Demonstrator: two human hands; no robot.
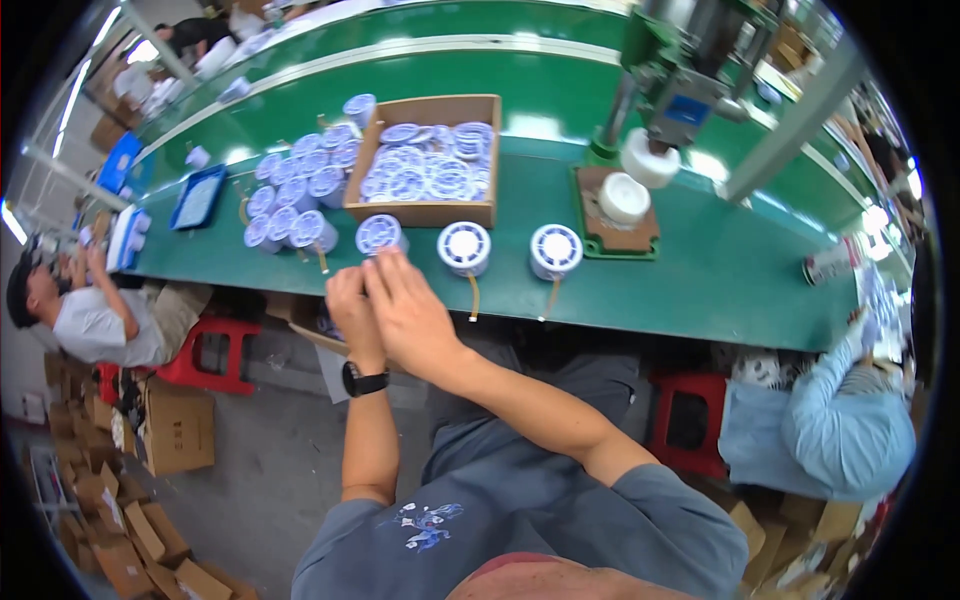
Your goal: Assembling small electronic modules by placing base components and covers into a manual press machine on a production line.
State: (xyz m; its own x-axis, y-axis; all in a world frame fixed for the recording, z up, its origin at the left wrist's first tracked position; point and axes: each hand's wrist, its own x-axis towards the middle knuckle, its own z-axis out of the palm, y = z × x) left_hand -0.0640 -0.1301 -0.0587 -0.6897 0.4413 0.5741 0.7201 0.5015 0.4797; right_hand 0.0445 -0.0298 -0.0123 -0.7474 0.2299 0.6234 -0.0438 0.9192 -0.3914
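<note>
At the table's front edge my hands are pressed together at the near side of a pale lavender round housing (379, 233), which stands upright. My left hand (350, 308), with a dark watch on its wrist, is closed, its fingers curled. Against it lies my right hand (408, 318), fingers drawn together and their tips at the housing's front rim. What the fingers pinch is hidden. To the right stand two similar housings with white slotted tops, a nearer one (464, 246) and a farther one (555, 250); a short tan ribbon cable hangs from each.
Behind my hands a cardboard box (497, 160) holds many lavender ring-shaped parts. Several more housings (290, 195) cluster left of it, near a blue tray (199, 198). A green press (640, 120) stands right, with a white round piece (624, 198) beneath. Co-workers sit at both sides.
</note>
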